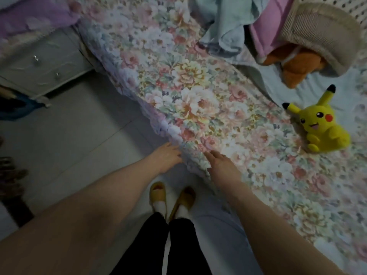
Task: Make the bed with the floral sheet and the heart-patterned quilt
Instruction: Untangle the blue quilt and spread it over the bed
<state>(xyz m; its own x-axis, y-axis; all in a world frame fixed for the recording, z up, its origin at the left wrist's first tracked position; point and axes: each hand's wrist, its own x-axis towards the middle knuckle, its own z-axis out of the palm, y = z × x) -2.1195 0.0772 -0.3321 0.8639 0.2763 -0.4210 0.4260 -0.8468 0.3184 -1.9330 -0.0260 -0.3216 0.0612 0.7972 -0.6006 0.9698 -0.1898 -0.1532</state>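
A: Sheet location?
B: Floral sheet [188, 86] spread flat over the bed [220, 231], running from upper left to lower right of frame. Near edge hanging over the side toward the tiled floor [79, 135].
A: Hands?
B: Left hand [166, 155] low centre, just off the bed side. Fingers straight and relaxed, tips at the sheet's hanging edge, gripping nothing. Contact or small gap: cannot tell, too blurred. Right hand [222, 165] just beside it, palm down on top of the sheet near the edge, fingers extended, nothing pinched.
A: Quilt?
B: Cannot tell. Dotted white fabric [337, 4] in top right corner, pattern too small to read.
A: Other items on the bed?
B: Yellow plush toy [321, 124] at right, upright. Orange plush [294, 66] upper right, partly under a beige knitted cushion [321, 32]. Crumpled pale blue cloth [224, 26] and pink cloth [264, 30] at top, right of centre.
A: Off the bed?
B: White drawer unit [39, 66] upper left, close to the bed side. Yellow slippers [157, 192] bottom centre.
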